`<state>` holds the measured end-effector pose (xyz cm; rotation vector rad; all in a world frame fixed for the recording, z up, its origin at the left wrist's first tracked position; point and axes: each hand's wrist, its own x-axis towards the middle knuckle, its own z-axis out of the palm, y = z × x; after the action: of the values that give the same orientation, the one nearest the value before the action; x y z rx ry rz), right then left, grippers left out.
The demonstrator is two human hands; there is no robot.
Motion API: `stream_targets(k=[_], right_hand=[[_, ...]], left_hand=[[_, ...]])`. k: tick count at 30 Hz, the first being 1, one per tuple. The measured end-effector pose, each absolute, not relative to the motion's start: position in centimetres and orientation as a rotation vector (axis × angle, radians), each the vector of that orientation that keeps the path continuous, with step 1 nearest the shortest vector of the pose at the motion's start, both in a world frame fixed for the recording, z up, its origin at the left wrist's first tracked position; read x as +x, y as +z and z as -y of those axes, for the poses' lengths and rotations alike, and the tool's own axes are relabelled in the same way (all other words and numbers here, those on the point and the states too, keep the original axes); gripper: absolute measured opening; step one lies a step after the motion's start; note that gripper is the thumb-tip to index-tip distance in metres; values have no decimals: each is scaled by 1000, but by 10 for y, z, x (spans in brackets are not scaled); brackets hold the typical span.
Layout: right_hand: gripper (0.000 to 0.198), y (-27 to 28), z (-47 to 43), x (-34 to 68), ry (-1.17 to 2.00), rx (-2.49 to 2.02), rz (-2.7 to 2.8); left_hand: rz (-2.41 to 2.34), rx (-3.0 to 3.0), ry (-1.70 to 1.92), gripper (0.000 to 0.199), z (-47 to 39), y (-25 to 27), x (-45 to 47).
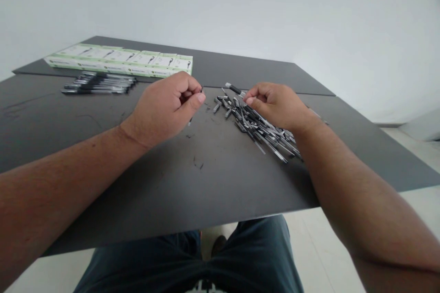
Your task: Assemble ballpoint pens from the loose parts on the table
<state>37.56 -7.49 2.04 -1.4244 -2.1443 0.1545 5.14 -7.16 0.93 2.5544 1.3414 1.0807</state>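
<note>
The desk [220,183] is showing plain dark grey, with black marks [189,136] dotting it. The boxes [118,60] are wearing white and light green, a small black drawing repeating across their tops. The pens [99,83] are mixing clear, silvery barrels with black grips. The pile of pen parts [264,128] is glinting black, grey and clear; a barrel [235,89] at the right hand [275,103] is pairing a whitish tip with black. The wall [220,9] is looking pale grey-white, the trousers [185,261] are showing dark blue, and the floor [333,242] is gleaming off-white.
</note>
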Motion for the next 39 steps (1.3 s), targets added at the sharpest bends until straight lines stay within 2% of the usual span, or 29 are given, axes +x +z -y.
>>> stream_targets(k=[11, 23, 27, 34, 39], right_hand=[[26, 17, 86, 358, 206, -1355, 2314], [25, 13, 86, 358, 312, -1308, 2331], [25, 13, 85, 358, 307, -1323, 2324], [27, 12, 84, 360, 279, -1348, 2314], [29, 16, 87, 358, 234, -1375, 2333]], left_hand=[[-1362, 2537, 1026, 29, 75, 14, 55], [-1346, 2446, 1270, 28, 82, 19, 49], [-1236, 2380, 1379, 29, 85, 14, 51], [-1043, 2289, 1645, 18, 100, 12, 58], [-717, 2319, 1805, 24, 98, 8, 60]])
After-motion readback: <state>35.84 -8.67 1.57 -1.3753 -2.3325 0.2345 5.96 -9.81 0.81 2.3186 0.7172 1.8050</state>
